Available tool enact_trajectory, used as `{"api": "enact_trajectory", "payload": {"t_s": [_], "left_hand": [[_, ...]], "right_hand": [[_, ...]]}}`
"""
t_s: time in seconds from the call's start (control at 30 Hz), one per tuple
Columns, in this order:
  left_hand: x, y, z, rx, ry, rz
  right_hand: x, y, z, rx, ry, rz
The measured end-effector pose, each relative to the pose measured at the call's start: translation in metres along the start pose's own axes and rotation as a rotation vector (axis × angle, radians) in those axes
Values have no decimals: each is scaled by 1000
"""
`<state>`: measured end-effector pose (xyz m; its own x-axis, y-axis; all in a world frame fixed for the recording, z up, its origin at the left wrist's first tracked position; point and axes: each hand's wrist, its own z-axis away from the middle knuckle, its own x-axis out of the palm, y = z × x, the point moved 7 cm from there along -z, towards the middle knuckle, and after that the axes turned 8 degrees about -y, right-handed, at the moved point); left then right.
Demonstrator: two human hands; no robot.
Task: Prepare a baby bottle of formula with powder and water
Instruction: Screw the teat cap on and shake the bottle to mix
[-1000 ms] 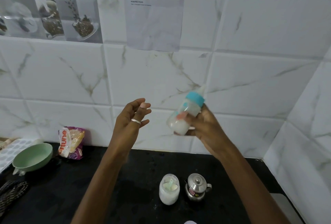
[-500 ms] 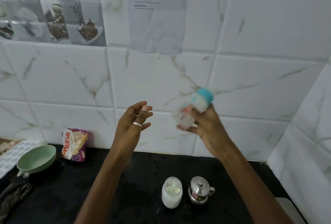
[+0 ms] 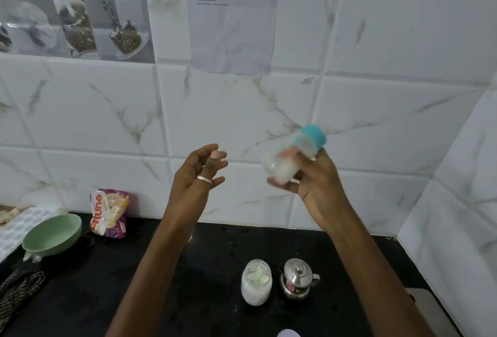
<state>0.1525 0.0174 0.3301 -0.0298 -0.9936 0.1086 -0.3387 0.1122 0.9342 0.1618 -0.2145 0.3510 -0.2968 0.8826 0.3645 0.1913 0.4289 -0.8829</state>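
My right hand (image 3: 318, 183) grips a small baby bottle (image 3: 291, 157) with a blue cap, held tilted in the air before the tiled wall; it holds white liquid and looks motion-blurred. My left hand (image 3: 197, 178), wearing a ring, hovers to its left with loosely curled fingers and holds nothing. Below on the black counter (image 3: 188, 283) stand an open glass jar of white powder (image 3: 256, 285) with a green scoop inside and a small steel kettle (image 3: 298, 278) right beside it.
A green bowl (image 3: 52, 234) and a snack packet (image 3: 109, 213) sit at the counter's back left. A patterned mat (image 3: 16, 226) and a dark woven cord (image 3: 18, 291) lie at the left edge. Tiled walls close off the back and right.
The bottle in my right hand has shifted up and down and is blurred, as in shaking. My left hand has barely moved. The view has tilted slightly.
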Motion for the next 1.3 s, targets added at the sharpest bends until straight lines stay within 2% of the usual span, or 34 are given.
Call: {"api": "enact_trajectory", "payload": {"t_s": [0.07, 0.17, 0.23, 0.33, 0.4, 0.47, 0.53, 0.67, 0.73, 0.83, 0.87, 0.97, 1.03, 1.13, 1.17, 1.27, 1.3], "left_hand": [[0, -1, 1, -3, -3, -3], [-1, -2, -1, -4, 7, 5], [-1, -3, -1, -7, 5, 7], [-2, -5, 1, -12, 1, 5], [-3, -5, 1, -16, 9, 9], [-3, -4, -1, -12, 16, 13], [-1, -3, -1, -10, 8, 15], [1, -2, 1, -11, -4, 11], [-1, -2, 1, -15, 3, 17], [-1, -1, 0, -12, 5, 16], [0, -1, 0, -11, 2, 17], [1, -1, 2, -6, -4, 18], [1, 0, 1, -5, -3, 13], [2, 1, -1, 3, 1, 12], [2, 1, -1, 4, -2, 14], [3, 1, 1, 2, -11, 13], [3, 1, 1, 1, -11, 11]], "right_hand": [[-1, -6, -3, -60, 56, -96], [16, 11, 2, 83, -82, 161], [16, 12, 3, 78, -121, 169], [-3, -3, -2, -62, 64, -110], [-4, 1, -2, -56, 97, -55], [11, 23, 4, 86, -52, 175], [19, 33, 8, 152, -155, 237], [-3, 7, -2, -59, 77, -120], [-1, 9, -1, -44, 78, -32], [14, 24, 6, 111, -109, 203], [11, 20, 5, 90, -101, 168], [-7, 0, 1, -74, 71, -135], [-6, 2, 2, -71, 76, -97], [13, 21, 8, 86, -102, 161], [11, 18, 7, 66, -91, 144], [-5, -4, 0, -98, 86, -152], [-8, -7, -1, -122, 118, -163]]}}
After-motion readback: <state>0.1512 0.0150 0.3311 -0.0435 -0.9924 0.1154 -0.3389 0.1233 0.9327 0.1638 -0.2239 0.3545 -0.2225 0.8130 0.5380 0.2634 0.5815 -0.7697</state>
